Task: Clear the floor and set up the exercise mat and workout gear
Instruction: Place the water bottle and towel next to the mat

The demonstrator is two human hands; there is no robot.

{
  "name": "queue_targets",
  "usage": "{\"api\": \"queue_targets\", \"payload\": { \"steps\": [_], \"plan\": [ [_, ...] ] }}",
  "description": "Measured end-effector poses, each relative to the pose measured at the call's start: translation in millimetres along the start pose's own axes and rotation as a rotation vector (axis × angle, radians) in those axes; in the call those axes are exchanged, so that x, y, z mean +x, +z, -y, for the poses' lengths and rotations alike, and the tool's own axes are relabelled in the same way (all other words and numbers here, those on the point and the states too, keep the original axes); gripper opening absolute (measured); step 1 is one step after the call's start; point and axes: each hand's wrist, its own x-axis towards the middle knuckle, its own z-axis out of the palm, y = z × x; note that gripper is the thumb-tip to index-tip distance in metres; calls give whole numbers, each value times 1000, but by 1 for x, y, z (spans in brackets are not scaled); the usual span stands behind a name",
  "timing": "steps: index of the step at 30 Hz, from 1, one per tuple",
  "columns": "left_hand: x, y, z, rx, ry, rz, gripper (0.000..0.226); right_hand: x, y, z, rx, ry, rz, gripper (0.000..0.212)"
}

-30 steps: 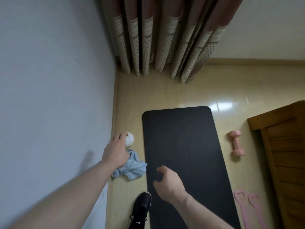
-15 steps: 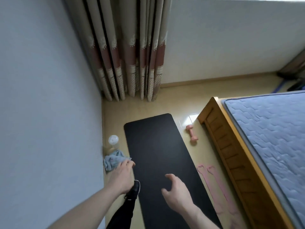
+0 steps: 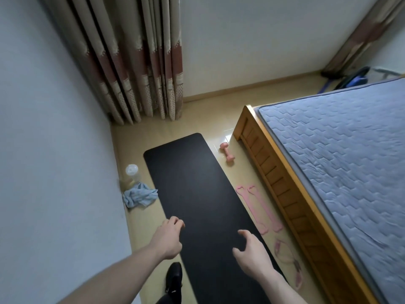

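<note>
Along the floor between wall and bed frame [image 3: 282, 172]: black exercise mat [image 3: 197, 194] flat, near end cut off by the frame edge; both hands above it, left hand [image 3: 167, 240] and right hand [image 3: 252, 253] loosely curled, gripping nothing. Beside the mat: pink dumbbell [image 3: 227, 151], pink bands [image 3: 258, 209], crumpled blue towel [image 3: 140, 195], pale bottle [image 3: 132, 174]. No readable writing; black shoe [image 3: 174, 279] half hidden.

Black mat [image 3: 197, 194], pink dumbbell [image 3: 227, 151]
</note>
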Motion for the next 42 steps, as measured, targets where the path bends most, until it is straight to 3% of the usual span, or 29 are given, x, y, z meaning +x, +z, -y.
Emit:
{"api": "queue_targets", "payload": {
  "steps": [10, 20, 25, 35, 42],
  "plan": [
    [-65, 48, -48, 58, 44, 5, 58, -64, 4, -75, 46, -37, -66, 59],
    [-235, 175, -140, 11, -57, -131, 59, -180, 10, -249, -94, -285, -55, 62],
    [-324, 232, -180, 31, -90, -111, 58, -243, 9, -319, -123, -301, -12, 63],
    [-365, 305, -223, 15, -110, -40, 55, -277, 13, -390, -82, -226, 2, 61],
    [-416, 380, -270, -58, -231, 4, 56, -295, 7, -489, -116, -196, 89, 60]
  ]
}}
